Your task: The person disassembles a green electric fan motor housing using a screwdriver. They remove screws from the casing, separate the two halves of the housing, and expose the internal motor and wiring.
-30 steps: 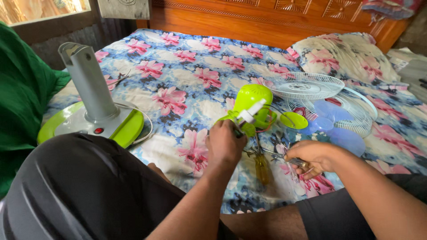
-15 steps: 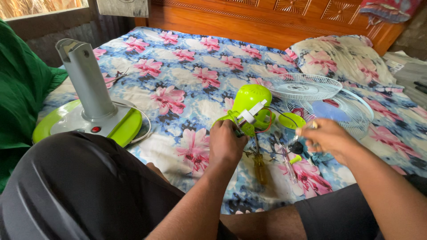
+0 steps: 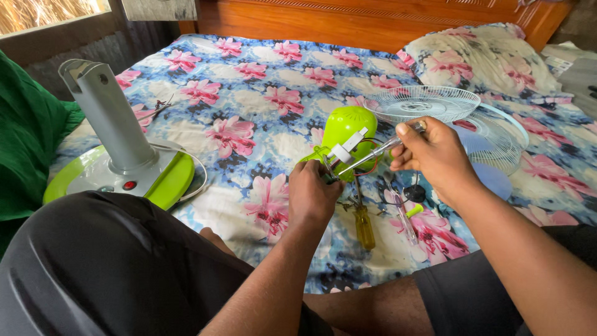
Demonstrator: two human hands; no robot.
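Note:
My left hand (image 3: 314, 198) grips the lower part of a lime-green fan motor housing (image 3: 348, 127) with a white connector and red wires, resting on the floral bedsheet (image 3: 261, 106). My right hand (image 3: 435, 155) holds a thin clear-handled screwdriver (image 3: 373, 155) whose tip points down-left into the housing by my left fingers. A yellow-handled screwdriver (image 3: 364, 227) lies on the sheet just below the housing. A second clear tool (image 3: 405, 219) and small dark parts lie under my right hand.
A grey fan stand on a green-and-grey round base (image 3: 118, 171) stands at the left. White fan grilles (image 3: 429, 102) and a blue blade (image 3: 491, 158) lie at the right, a floral pillow (image 3: 485, 59) behind. Green cloth (image 3: 28, 143) at far left. My knees fill the foreground.
My right hand rose from the sheet near the yellow screwdriver, holding the thin screwdriver, and brought its tip to the green housing. My left hand stayed on the housing.

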